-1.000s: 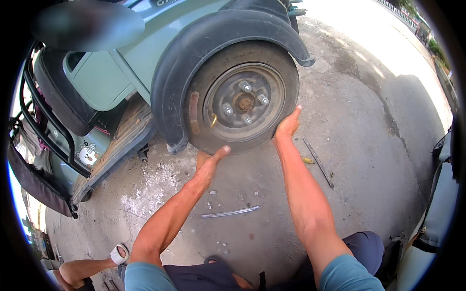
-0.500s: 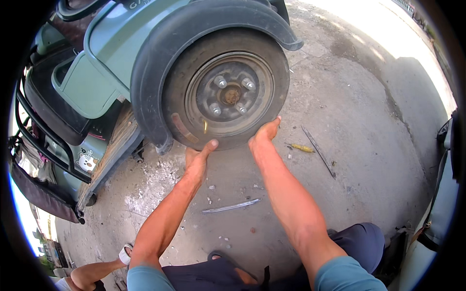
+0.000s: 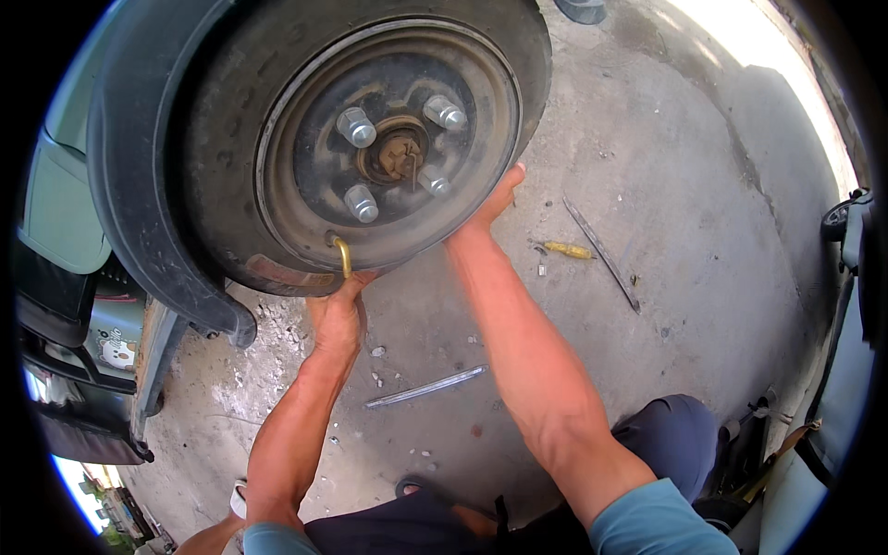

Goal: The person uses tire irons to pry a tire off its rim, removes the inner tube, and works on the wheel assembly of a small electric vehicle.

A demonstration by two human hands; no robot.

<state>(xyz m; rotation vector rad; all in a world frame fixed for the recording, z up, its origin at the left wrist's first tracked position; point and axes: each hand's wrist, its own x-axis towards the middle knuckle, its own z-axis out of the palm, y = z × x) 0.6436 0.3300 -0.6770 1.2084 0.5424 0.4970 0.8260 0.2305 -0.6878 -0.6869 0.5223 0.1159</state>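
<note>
A dusty wheel (image 3: 319, 171) with a black tyre (image 3: 217, 157) fills the upper middle, bolted on by several silver lug nuts (image 3: 356, 128) around a rusty hub nut (image 3: 400, 159). A bent brass valve stem (image 3: 344, 257) sticks out from its lower rim. My left hand (image 3: 335, 314) is closed on the tyre's bottom edge, just below the valve stem. On the tyre's lower right edge, my right hand (image 3: 488, 202) grips from beneath. The tyre hides most fingers of both hands. A black fender (image 3: 134, 157) curves around the tyre's left side.
Two metal bars (image 3: 425, 387) (image 3: 601, 254) lie on the concrete, the right one near a yellow-handled tool (image 3: 568, 250). Pale green vehicle body (image 3: 60, 208) stands left. Another vehicle (image 3: 846, 388) is at right. Someone's leg (image 3: 208, 535) shows lower left.
The wheel and fender appear larger and closer, shifted toward the upper left. My left thumb has slid from the tyre's face to its lower edge. Both hands stay at the tyre's underside.
</note>
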